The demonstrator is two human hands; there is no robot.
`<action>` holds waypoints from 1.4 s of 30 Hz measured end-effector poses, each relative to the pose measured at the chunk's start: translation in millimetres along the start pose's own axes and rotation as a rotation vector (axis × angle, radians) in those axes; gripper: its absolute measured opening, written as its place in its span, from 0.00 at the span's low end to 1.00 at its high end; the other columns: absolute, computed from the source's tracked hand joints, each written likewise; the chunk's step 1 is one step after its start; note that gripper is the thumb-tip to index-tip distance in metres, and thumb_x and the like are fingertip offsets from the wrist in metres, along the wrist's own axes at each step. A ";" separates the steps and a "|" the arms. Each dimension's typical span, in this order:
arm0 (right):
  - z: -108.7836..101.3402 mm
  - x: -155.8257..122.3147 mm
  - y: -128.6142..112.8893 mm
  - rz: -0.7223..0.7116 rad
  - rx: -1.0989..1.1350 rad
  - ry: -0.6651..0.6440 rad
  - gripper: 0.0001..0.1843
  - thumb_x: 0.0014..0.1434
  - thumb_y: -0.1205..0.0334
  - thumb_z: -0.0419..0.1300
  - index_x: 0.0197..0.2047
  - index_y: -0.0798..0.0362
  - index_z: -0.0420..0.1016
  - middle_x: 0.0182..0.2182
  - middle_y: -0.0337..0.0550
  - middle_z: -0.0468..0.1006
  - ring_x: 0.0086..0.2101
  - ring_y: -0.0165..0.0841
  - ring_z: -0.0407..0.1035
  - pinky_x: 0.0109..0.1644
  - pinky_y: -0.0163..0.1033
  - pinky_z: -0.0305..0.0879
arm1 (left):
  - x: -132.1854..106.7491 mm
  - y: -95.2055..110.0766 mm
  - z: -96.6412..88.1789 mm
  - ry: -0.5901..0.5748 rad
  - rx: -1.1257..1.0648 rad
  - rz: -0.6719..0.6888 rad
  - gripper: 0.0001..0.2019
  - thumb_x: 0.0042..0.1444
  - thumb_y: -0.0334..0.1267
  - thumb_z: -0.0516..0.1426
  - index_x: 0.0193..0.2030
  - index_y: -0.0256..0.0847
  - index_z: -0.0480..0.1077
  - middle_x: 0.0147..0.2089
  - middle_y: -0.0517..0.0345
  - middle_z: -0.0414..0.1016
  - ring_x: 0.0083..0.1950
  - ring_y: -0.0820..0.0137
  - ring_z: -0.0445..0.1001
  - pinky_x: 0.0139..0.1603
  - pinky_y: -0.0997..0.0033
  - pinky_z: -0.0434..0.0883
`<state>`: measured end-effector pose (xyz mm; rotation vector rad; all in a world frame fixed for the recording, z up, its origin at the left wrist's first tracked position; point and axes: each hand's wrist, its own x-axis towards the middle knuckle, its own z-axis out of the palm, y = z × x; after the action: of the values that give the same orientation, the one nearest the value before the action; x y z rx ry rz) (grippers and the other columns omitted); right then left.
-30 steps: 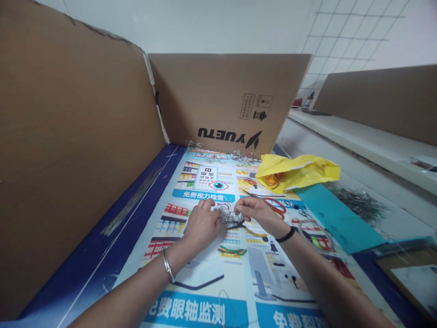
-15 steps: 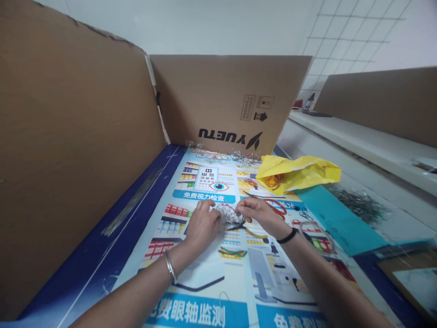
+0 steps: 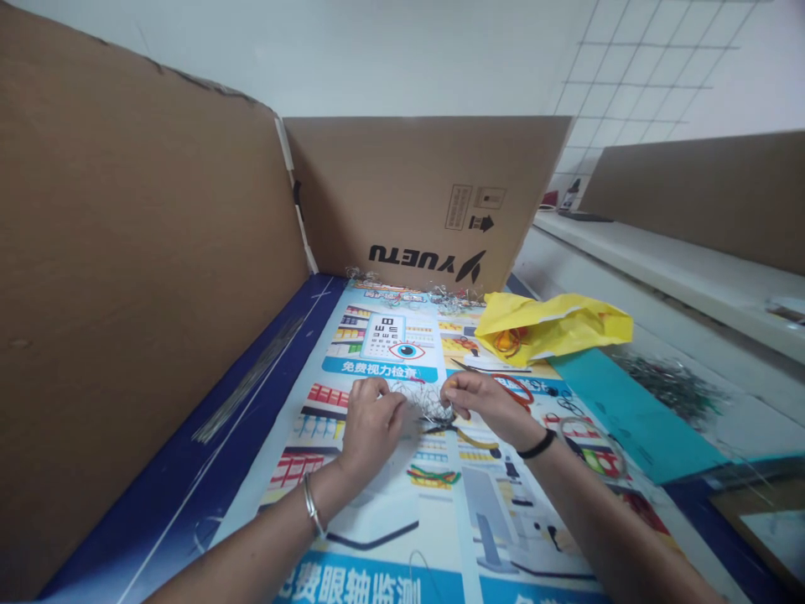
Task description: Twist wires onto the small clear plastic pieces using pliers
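My left hand (image 3: 376, 424) is closed, thumb and forefinger pressed together beside a loose tangle of thin silver wire (image 3: 423, 398). What its fingertips pinch is too small to make out. On the tangle's other side my right hand (image 3: 483, 404) is closed in a pinch, with thin wire at its fingertips. Just below the wire lie pliers (image 3: 471, 438) with yellow handles, their dark jaws pointing left. Scissors (image 3: 521, 391) with red-orange handles rest behind my right hand, partly covered by it. Nearer to me lie green, yellow and red twisted strands (image 3: 433, 476).
Cardboard panels (image 3: 402, 184) stand at the back and left. An open yellow bag (image 3: 566, 323) lies at back right, next to a teal sheet (image 3: 635, 411) and a wire heap (image 3: 670, 386). Straight wires (image 3: 251, 377) lie left, a wire coil (image 3: 591, 445) right.
The whole view has shifted slightly, so the scene sits a little lower. Both hands stay around the wire tangle, their fingers still pinched. My left hand has turned slightly.
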<state>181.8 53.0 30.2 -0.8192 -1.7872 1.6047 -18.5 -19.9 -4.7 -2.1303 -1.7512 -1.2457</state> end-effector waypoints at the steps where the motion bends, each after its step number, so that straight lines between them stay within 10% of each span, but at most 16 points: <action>1: 0.4 0.0 -0.2 -0.001 0.005 -0.006 0.15 0.53 0.50 0.61 0.28 0.55 0.70 0.15 0.34 0.64 0.24 0.28 0.63 0.28 0.33 0.55 | -0.2 0.5 0.9 0.001 -0.011 -0.009 0.08 0.54 0.29 0.54 0.33 0.41 0.74 0.34 0.53 0.65 0.38 0.64 0.61 0.40 0.62 0.63; 11: -0.8 0.9 3.2 -0.004 -0.012 -0.052 0.15 0.52 0.51 0.62 0.29 0.57 0.71 0.25 0.38 0.71 0.19 0.22 0.56 0.24 0.32 0.52 | -1.5 1.7 14.9 0.007 -0.253 -0.168 0.09 0.52 0.26 0.55 0.33 0.42 0.74 0.55 0.51 0.63 0.57 0.59 0.60 0.57 0.51 0.59; 21: -0.2 0.6 1.4 -0.008 -0.008 -0.068 0.16 0.52 0.50 0.62 0.30 0.56 0.71 0.26 0.38 0.71 0.20 0.21 0.56 0.24 0.31 0.52 | 2.9 11.4 6.5 -0.131 -0.490 -0.404 0.03 0.50 0.33 0.59 0.28 0.43 0.75 0.57 0.54 0.64 0.60 0.57 0.60 0.61 0.47 0.55; 42: 0.2 -1.1 0.2 0.000 -0.064 -0.126 0.17 0.51 0.49 0.62 0.29 0.56 0.71 0.23 0.37 0.67 0.22 0.24 0.56 0.26 0.32 0.53 | 0.3 9.8 4.5 -0.209 -0.659 -0.448 0.07 0.54 0.33 0.55 0.32 0.45 0.76 0.63 0.55 0.60 0.65 0.57 0.55 0.60 0.47 0.58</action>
<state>182.4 52.0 30.0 -0.7617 -1.9355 1.6385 -7.8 -20.3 -3.7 -2.3169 -2.2296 -2.0136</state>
